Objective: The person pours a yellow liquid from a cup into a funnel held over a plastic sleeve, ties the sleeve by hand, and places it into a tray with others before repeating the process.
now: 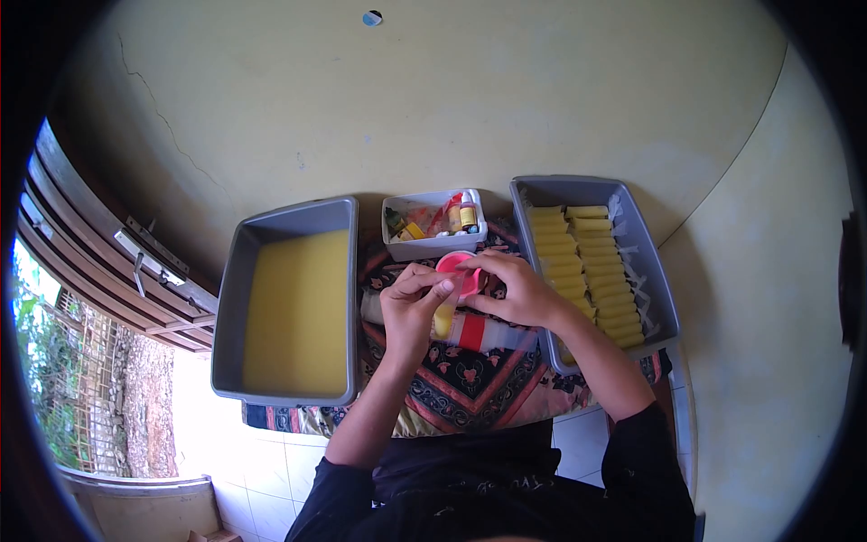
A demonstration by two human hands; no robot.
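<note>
In the middle, my left hand (pixel 417 303) pinches the top of a clear plastic tube bag (pixel 443 320) with yellow liquid in its lower end. My right hand (pixel 517 287) is close beside it, its curled fingers at a pink cup or funnel (pixel 471 282); the fingers partly cover the cup and the bag's opening. Just below my hands lies a clear plastic roll with a red band (pixel 472 332) on the patterned cloth.
A grey tub (pixel 352 307) of yellow liquid stands at the left. At the right, another grey tub (pixel 666 298) holds rows of filled yellow tubes. Behind my hands is a white box (pixel 433 245) with small bottles. Patterned cloth (pixel 465 384) covers the table.
</note>
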